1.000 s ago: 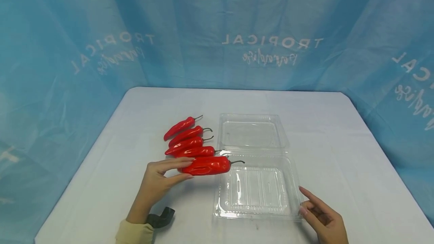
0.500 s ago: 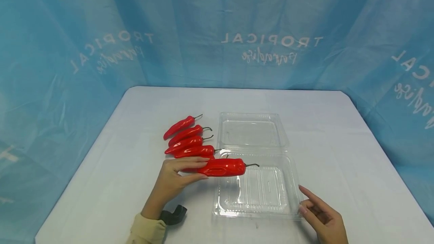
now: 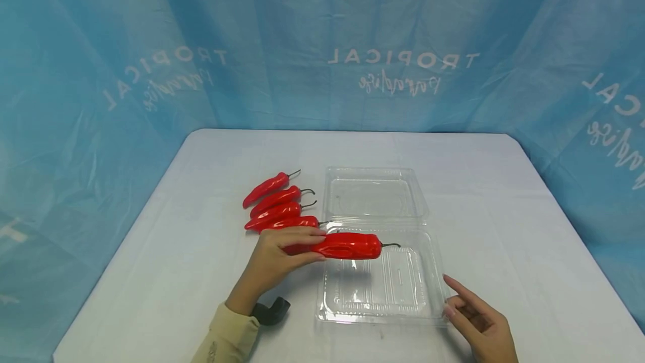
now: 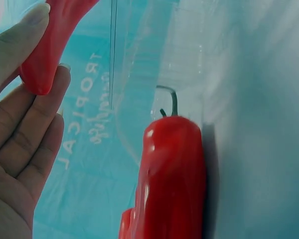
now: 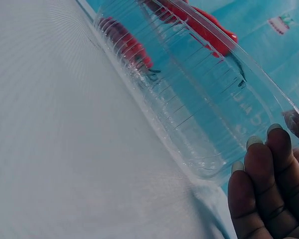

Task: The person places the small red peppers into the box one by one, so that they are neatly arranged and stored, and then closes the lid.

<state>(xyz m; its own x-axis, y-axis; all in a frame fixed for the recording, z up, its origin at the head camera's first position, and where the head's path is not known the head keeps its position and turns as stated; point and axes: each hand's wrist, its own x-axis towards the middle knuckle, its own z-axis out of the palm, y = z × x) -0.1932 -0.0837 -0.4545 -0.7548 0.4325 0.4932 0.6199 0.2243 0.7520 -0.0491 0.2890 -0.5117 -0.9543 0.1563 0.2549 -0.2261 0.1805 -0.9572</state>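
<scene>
In the head view my left hand (image 3: pixel 282 256) pinches the tail end of a red chili pepper (image 3: pixel 353 246) between thumb and fingers. This pepper is raised level, its green stem pointing right over the base of a clear plastic clamshell container (image 3: pixel 383 310). The left wrist view shows the pepper's rounded tip (image 4: pixel 40 79) by the thumb. My right hand (image 3: pixel 481 324) holds the container's right rim, index finger stretched along it. Several red peppers (image 3: pixel 272 200) lie fanned out left of the container; in the left wrist view the nearest pepper (image 4: pixel 172 174) looks large.
The container's lid (image 3: pixel 373 198) lies flipped back behind its base. A white table (image 3: pixel 504 212) carries everything, and a blue printed curtain (image 3: pixel 302 43) surrounds its back and sides. A black strap piece (image 3: pixel 272 311) sits at the left wrist.
My left hand has carried the held pepper to the right, from beside the other peppers to over the container base. The right hand has stayed at the rim.
</scene>
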